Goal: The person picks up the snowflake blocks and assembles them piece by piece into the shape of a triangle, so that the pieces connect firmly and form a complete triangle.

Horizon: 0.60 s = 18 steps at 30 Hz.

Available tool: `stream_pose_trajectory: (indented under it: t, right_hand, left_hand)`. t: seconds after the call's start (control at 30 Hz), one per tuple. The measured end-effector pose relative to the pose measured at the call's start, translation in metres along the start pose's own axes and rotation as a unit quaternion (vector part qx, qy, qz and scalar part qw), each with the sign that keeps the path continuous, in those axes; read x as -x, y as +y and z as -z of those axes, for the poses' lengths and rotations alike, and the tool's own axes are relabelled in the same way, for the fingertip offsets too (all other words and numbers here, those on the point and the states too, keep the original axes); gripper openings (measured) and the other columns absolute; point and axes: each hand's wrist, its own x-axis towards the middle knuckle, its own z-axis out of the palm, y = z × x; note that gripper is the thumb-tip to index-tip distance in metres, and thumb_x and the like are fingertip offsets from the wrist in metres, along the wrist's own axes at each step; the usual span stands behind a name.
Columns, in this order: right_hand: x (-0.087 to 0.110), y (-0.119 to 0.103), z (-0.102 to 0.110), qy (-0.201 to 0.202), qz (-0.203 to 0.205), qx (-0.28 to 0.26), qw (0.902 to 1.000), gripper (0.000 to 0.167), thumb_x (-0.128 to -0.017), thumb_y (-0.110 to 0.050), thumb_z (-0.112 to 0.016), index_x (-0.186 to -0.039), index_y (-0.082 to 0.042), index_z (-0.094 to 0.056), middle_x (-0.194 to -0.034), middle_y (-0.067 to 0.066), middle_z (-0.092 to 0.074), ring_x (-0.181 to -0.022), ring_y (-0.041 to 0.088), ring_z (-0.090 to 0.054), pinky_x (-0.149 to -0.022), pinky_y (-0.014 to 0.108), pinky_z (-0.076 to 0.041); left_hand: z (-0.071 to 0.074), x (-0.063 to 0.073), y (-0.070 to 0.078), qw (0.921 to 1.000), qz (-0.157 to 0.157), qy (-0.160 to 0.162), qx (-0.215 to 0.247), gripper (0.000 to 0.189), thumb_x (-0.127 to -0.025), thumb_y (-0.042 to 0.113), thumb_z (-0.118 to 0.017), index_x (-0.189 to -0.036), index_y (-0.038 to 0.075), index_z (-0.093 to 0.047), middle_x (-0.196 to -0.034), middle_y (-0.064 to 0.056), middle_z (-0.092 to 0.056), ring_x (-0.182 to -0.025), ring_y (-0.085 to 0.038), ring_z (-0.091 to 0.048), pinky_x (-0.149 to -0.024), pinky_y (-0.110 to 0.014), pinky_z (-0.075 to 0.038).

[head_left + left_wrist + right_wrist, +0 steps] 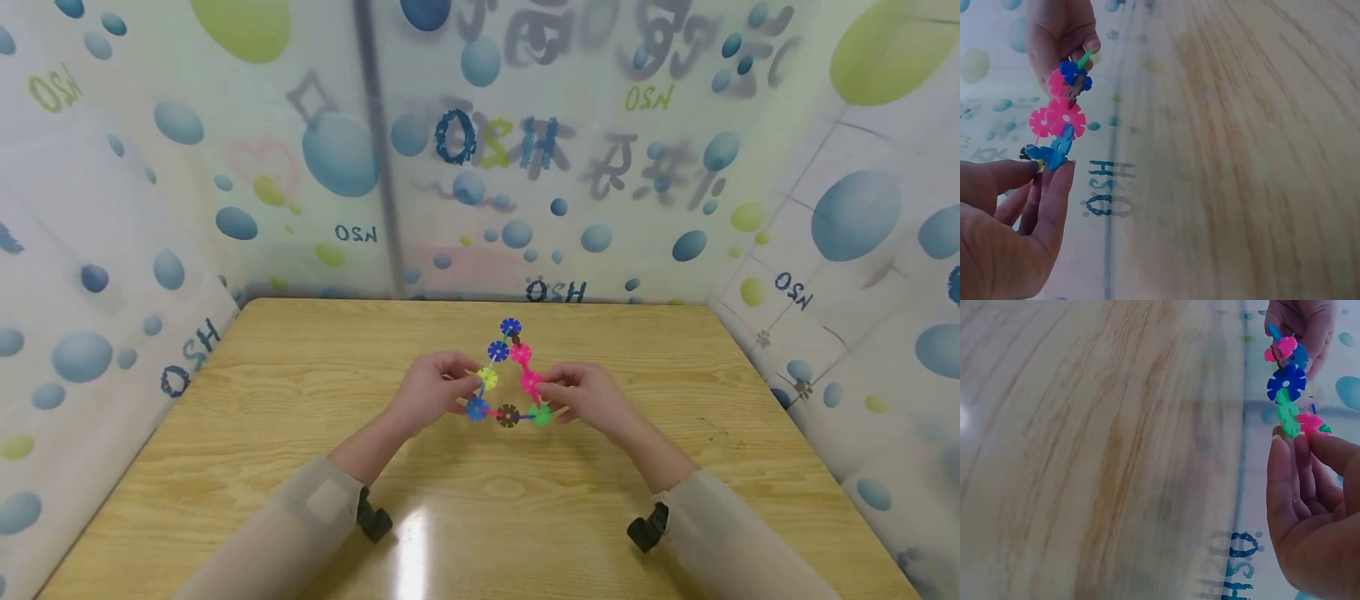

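Plastic snowflake discs are linked into a triangular ring (521,354), held up between both hands above the table. My left hand (435,390) pinches its left side, by the yellow disc (488,379) and the lower-left blue disc (477,408). On the other side my right hand (588,396) pinches near the pink disc (531,382) and the green corner disc (540,414). A dark blue disc (511,327) forms the top, and a brown disc (507,416) sits mid-bottom. In the left wrist view, thumb and fingertips meet around a light blue disc (1054,150). The right wrist view shows fingertips at a green disc (1288,415).
A wood-grain table (300,350) spreads beneath the hands, with a glare spot near its front. Patterned cloth walls (480,208) with blue and green ovals stand behind and at both sides. Black wrist cameras (373,518) sit at the sleeve cuffs.
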Motion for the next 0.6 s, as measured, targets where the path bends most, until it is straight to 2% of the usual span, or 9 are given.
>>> stream_pose_trajectory:
  t: [0.2,0.33,0.5,0.6]
  right_hand:
    - [-0.015,0.007,-0.006,-0.017,-0.037,0.031,0.9987,0.025,-0.108,-0.024,-0.072,-0.12,-0.003,-0.076,-0.097,0.008,-0.076,-0.083,0.022,-0.073,-0.073,0.037,-0.066]
    - [-0.019,0.008,-0.01,-0.019,-0.057,0.068,0.9959,0.02,-0.108,-0.022,-0.071,-0.117,-0.005,-0.077,-0.1,0.009,-0.078,-0.08,0.02,-0.074,-0.068,0.035,-0.066]
    - [-0.023,0.011,-0.014,-0.024,-0.09,0.111,0.9894,0.017,-0.109,-0.02,-0.068,-0.114,-0.006,-0.077,-0.104,0.009,-0.078,-0.083,0.02,-0.073,-0.07,0.033,-0.066]
    - [-0.023,0.013,-0.016,-0.025,-0.103,0.123,0.9867,0.017,-0.109,-0.018,-0.068,-0.115,-0.005,-0.077,-0.105,0.009,-0.078,-0.084,0.019,-0.073,-0.073,0.033,-0.065]
  left_hand:
    - [-0.003,-0.014,-0.013,0.9985,0.053,-0.001,-0.014,0.02,-0.104,0.007,-0.074,-0.122,0.001,-0.077,-0.099,-0.013,-0.078,-0.078,-0.017,-0.075,-0.072,-0.038,-0.069]
    - [-0.006,-0.018,-0.019,0.9967,0.078,-0.001,-0.023,0.019,-0.102,0.005,-0.075,-0.119,-0.002,-0.077,-0.101,-0.016,-0.079,-0.075,-0.017,-0.076,-0.072,-0.038,-0.069]
    - [-0.01,-0.02,-0.021,0.9935,0.106,-0.011,-0.039,0.015,-0.101,0.003,-0.076,-0.115,-0.001,-0.077,-0.1,-0.015,-0.079,-0.079,-0.02,-0.076,-0.073,-0.038,-0.069]
    - [-0.011,-0.02,-0.021,0.9923,0.112,-0.013,-0.05,0.013,-0.101,0.003,-0.076,-0.113,0.0,-0.078,-0.097,-0.014,-0.079,-0.078,-0.021,-0.076,-0.072,-0.037,-0.069]
